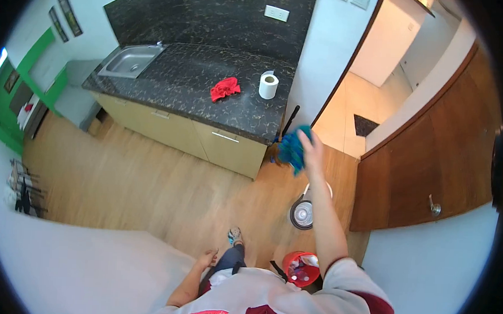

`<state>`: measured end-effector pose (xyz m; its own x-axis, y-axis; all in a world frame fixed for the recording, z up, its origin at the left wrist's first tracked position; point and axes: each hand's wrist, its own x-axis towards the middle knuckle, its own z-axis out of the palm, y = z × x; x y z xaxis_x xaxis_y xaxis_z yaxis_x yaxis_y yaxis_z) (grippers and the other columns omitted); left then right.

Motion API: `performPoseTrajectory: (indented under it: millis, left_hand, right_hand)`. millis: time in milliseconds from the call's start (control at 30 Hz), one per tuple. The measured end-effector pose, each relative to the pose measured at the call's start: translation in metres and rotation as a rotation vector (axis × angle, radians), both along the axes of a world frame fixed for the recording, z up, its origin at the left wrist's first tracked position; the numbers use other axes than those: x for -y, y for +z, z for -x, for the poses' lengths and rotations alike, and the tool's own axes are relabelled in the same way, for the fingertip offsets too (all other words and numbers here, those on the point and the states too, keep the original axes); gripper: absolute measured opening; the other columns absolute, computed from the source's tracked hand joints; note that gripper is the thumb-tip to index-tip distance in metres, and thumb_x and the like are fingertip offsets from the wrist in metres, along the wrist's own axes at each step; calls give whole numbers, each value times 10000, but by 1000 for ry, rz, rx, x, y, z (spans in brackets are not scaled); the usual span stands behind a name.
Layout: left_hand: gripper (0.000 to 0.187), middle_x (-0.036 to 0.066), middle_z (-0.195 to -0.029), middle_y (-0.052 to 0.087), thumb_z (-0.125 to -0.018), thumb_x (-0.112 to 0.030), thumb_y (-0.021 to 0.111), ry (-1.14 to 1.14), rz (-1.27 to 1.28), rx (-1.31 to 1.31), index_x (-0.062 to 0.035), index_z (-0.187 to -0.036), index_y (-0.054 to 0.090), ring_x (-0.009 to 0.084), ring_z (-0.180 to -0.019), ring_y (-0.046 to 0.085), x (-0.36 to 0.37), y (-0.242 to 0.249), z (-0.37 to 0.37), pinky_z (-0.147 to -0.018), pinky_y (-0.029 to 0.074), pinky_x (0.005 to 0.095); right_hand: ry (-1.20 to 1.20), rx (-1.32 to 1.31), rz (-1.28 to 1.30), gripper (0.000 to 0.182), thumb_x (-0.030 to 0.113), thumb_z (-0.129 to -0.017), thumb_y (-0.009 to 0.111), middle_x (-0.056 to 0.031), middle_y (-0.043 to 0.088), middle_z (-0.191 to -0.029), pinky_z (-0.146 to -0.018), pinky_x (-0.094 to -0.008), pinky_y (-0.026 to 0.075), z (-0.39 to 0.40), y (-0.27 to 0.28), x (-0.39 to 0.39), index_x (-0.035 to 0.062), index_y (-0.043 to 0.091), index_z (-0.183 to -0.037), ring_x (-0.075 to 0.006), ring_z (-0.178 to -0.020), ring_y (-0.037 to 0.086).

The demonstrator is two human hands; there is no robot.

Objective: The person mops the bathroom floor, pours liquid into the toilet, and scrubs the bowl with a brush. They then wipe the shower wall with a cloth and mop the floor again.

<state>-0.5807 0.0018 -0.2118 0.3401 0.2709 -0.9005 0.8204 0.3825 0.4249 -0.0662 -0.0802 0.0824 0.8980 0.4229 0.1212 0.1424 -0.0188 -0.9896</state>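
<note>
The crumpled teal cloth (291,150) is gripped in the partly closed right hand (311,150), beside the black marbled counter's (193,78) right end, well apart from the loosely curled, empty left hand (207,259).

- Your right hand (313,149) grips a teal cloth (291,150), held out near the corner of the dark counter (182,70).
- Your left hand (207,259) is low, beside your leg, its fingers too small to read clearly.
- On the counter, a red cloth (225,89) lies crumpled to the left of an upright paper roll (268,87).
- Below your right arm, a red bin (294,256) with items inside stands on the wood floor (166,192).
</note>
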Motion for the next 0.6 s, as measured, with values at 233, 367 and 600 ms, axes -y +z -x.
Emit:
performPoseTrajectory:
  millis: [233, 367, 600]
  left_hand:
    - [496, 53, -1065, 680, -935, -556, 560, 89, -64, -63, -129, -1179, 635, 194, -925, 632, -61, 13, 28, -785, 487, 422]
    - [470, 46, -1035, 682, -940, -542, 560, 43, -58, -122, -137, -1166, 639, 188, -911, 639, -81, 32, 40, -751, 485, 402]
    - [448, 32, -965, 683, -935, -539, 574, -833, -109, 29, -153, -1154, 639, 181, -844, 642, -133, -27, 28, -671, 481, 397]
  right_hand:
    - [306, 515, 1005, 650, 593, -913, 535, -187, 387, -1527, -1120, -537, 302, -34, -98, -179, 155, 547, -1394, -361, -1428, 319]
    - [77, 608, 688, 586, 541, -913, 577, -162, 406, -1513, -1121, -523, 301, -16, -122, -169, 146, 575, -1346, -361, -1421, 325]
    - [277, 170, 669, 316, 356, -893, 641, -129, 592, -1119, -877, -485, 493, 157, -254, 56, 122, 639, -1105, -335, -1081, 588]
